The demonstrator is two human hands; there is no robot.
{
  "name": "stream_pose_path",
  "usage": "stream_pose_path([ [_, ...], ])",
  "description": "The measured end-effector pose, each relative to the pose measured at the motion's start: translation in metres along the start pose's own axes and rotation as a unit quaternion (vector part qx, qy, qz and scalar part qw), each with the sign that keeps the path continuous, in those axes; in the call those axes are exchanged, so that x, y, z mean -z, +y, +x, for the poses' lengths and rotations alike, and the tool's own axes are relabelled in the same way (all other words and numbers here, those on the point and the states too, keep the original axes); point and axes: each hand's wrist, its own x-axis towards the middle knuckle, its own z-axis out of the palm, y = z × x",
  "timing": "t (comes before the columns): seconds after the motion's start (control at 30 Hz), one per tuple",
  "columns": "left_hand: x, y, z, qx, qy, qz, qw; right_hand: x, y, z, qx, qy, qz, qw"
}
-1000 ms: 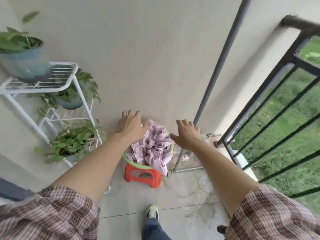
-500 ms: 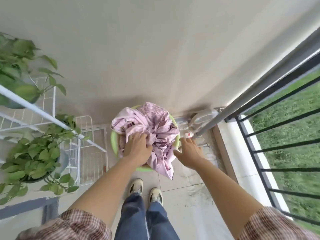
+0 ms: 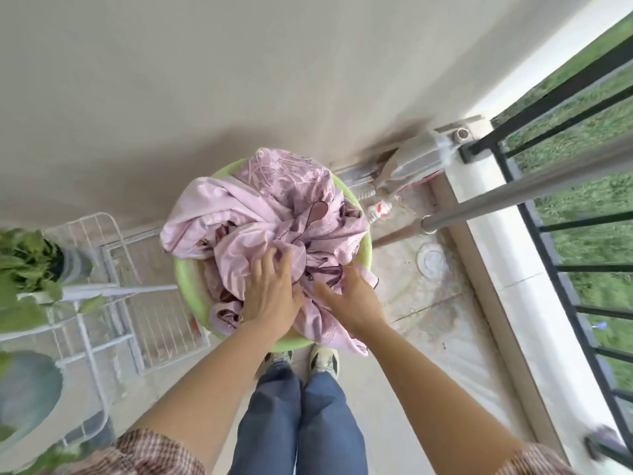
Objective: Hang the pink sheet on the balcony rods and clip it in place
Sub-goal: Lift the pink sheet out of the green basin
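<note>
Sheet: the pink sheet (image 3: 267, 214), patterned in darker purple, lies bunched in a heap at the centre of the frame. It fills a basin and one fold spills over the near rim, toward the lower centre.
Basin: round and pale green (image 3: 186, 279), standing on the floor close to the wall.
Left hand: the left hand (image 3: 270, 296) lies on top of the heap at its near side. The fingers are spread and nearly straight, pressing the cloth and closed round nothing.
Right hand: the right hand (image 3: 349, 299) is just beside the left, also on the sheet. Its fingertips are sunk in the folds, so whether they pinch the cloth cannot be told.
Rod: a silver rod (image 3: 531, 197) slants in from the right edge to the floor just right of the basin. It is bare and apart from the sheet.
Person: both bare forearms reach in from the bottom of the frame, with plaid sleeves (image 3: 154, 454) at the lower corners. Jeans (image 3: 298, 423) and pale shoes (image 3: 323, 359) stand just below the basin.
Wall: a plain beige wall (image 3: 239, 80) takes up the upper half of the frame.
Left side: a white wire rack (image 3: 113, 303) carries potted plants (image 3: 27, 262), blurred.
Right side: a black railing (image 3: 565, 296) runs down the right edge, with grass (image 3: 589, 200) beyond it.
Floor: pale tiles (image 3: 411, 337), with a round drain cover (image 3: 430, 260) right of the basin.
</note>
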Motion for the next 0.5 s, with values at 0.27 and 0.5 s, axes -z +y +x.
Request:
stream_pose_path([
  [0.27,0.012,-0.016,0.024,0.063,0.087,-0.227,0.968,0.004,0.0,0.011,-0.008,0.066,0.125,0.99],
  [0.5,0.103,-0.001,-0.022,0.05,0.03,-0.491,0.869,0.078,-0.028,-0.041,0.032,0.073,0.169,0.982],
])
